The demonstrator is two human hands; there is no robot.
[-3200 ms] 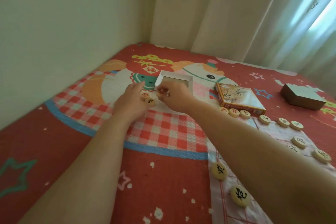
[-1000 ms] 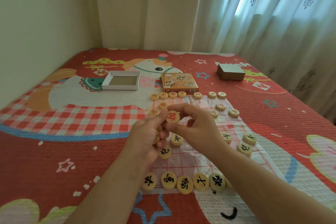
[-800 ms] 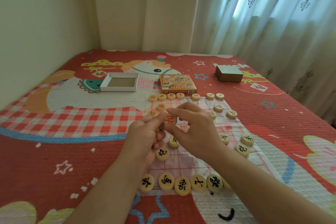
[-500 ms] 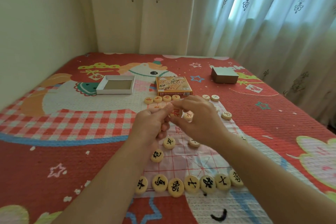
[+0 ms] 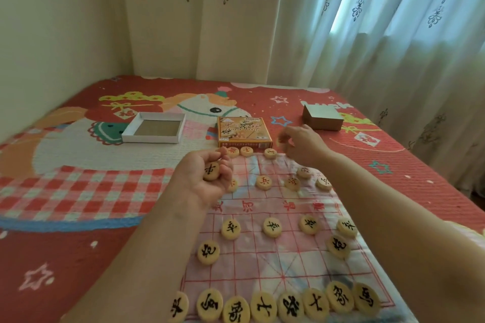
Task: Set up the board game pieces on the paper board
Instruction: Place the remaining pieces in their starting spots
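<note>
Over the far left of the board, left hand curls round 1 held piece, lifted off the paper. Right hand hovers at the far edge beside the orange box, fingers bunched but blurred; cannot tell if they pinch anything. 8 black pieces show along the near edge, red pieces on the far rows.

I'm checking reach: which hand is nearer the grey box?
Right. The right hand hovers just in front and left of the grey box; the left hand, holding a piece, is farther left at the board's edge.
</note>
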